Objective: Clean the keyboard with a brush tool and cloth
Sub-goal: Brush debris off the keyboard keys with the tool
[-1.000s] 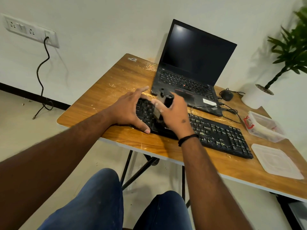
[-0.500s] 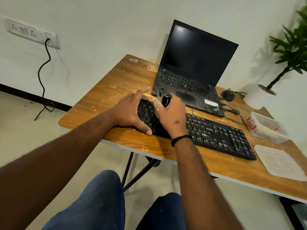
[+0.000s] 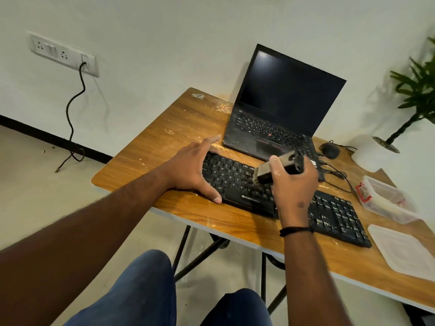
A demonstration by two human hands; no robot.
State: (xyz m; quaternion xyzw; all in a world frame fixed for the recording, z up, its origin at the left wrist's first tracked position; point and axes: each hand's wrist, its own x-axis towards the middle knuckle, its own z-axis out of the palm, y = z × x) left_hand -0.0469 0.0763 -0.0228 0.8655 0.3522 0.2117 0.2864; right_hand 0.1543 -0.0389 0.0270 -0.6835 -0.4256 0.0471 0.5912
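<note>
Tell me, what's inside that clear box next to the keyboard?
The clear box has its lid off, lying beside it. Something pale seems to lie inside, but it is too blurry to name.

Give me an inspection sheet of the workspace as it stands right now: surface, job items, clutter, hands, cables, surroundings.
Surface: wooden table, scratched, with pale specks and dust.
Job's things: black keyboard lies along the near edge; brush tool is over its middle keys, whether it touches them cannot be told. Cloth: nothing seen.
Clutter: open laptop, screen dark; mouse; clear plastic container with its lid lying apart.
Hands: left hand rests flat on the keyboard's left end; right hand grips the brush tool.
Cables: thin cables beside the laptop; black cord hangs from the wall socket.
Surroundings: potted plant, white wall, floor.
</note>
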